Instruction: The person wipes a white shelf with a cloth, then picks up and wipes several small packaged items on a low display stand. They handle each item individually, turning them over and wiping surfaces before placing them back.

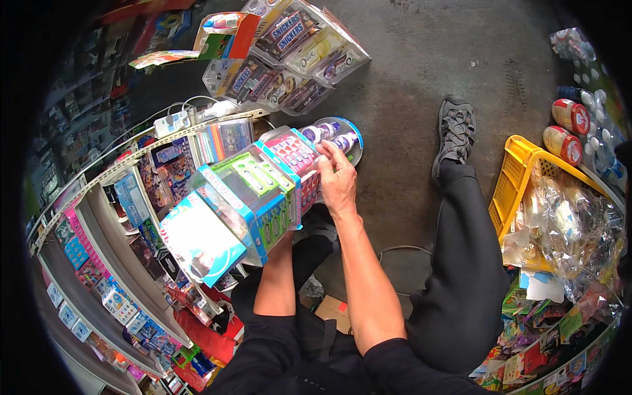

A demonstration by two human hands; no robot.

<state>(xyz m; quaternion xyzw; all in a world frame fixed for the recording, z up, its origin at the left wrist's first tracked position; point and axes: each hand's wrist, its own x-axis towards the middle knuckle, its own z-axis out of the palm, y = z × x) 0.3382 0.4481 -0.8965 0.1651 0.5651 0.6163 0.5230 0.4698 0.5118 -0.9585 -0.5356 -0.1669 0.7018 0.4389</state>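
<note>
A tiered clear plastic candy display stand point(247, 197) with blue edges stands before me, seen from above. Its white and blue top point(202, 237) is brightly lit. Green packs point(259, 175) fill one tier and pink and red packs point(291, 153) another. By the pink tier is my right hand point(338, 180), thumb and fingers apart, its fingertips at the stand's edge; nothing shows in its grasp. The stand hides my left hand; only my left forearm point(277, 279) shows, reaching behind it. White and purple containers point(321, 132) lie on the round blue-rimmed base point(360, 138).
Shelves of small packaged goods point(118, 296) curve along the left. A chocolate bar rack point(291, 59) stands ahead. At right are a yellow plastic basket point(508, 182) with clear wrapping and red-lidded jars point(570, 118). A power strip point(172, 123) rests on the shelf top.
</note>
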